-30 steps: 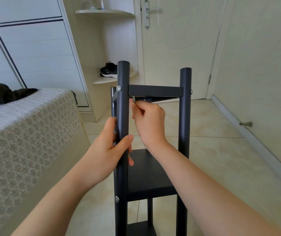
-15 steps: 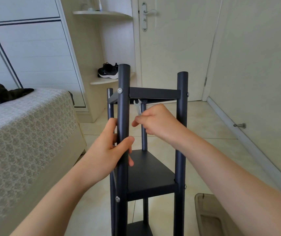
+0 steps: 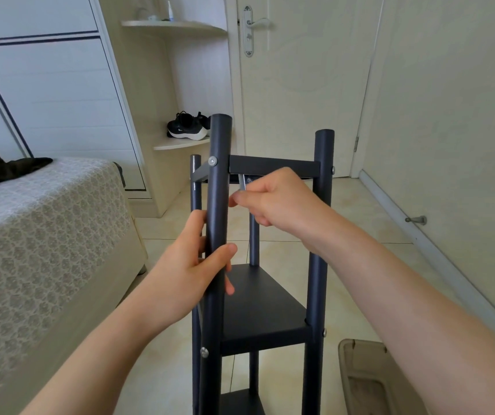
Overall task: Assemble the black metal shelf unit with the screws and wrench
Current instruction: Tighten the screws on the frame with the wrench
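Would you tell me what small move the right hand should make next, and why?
Probably swing the wrench a short arc to tighten. The right hand pinches it with its head up under the top shelf, beside the front post whose screw shows outside, while the left hand grips that post.

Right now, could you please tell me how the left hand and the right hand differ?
The left hand grips the nearest post; the right hand pinches the wrench under the top shelf. The left hand sits lower, the right hand higher, just beneath that shelf. Both are bare and hold something.
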{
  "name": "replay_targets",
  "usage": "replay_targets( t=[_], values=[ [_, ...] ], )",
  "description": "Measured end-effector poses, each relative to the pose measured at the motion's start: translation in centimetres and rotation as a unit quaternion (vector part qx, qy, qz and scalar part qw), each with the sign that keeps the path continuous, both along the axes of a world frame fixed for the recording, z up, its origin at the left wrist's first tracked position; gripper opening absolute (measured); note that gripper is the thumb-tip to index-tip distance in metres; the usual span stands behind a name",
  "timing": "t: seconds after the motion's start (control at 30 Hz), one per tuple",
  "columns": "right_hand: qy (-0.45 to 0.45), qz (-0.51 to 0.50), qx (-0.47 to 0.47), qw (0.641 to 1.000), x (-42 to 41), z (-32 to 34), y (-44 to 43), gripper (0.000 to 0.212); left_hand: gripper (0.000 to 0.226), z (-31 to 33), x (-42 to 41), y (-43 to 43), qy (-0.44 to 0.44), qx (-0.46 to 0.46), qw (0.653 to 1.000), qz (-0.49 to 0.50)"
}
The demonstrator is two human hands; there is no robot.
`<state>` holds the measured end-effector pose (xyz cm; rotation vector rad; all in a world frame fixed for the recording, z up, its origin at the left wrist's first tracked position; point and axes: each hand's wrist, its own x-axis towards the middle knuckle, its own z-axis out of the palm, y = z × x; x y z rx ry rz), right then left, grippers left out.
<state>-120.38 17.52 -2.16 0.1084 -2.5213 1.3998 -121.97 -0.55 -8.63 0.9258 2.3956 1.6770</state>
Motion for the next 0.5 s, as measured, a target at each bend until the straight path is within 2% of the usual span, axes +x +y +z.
replay_targets(
  t=[0.5],
  values=[
    [0.159, -0.051, -0.017, 0.986, -3.2, -3.5, -2.0, 0.058, 0.024, 0.5, 0.0, -0.7, -0.019, 0.003, 1.000, -0.001]
  ],
)
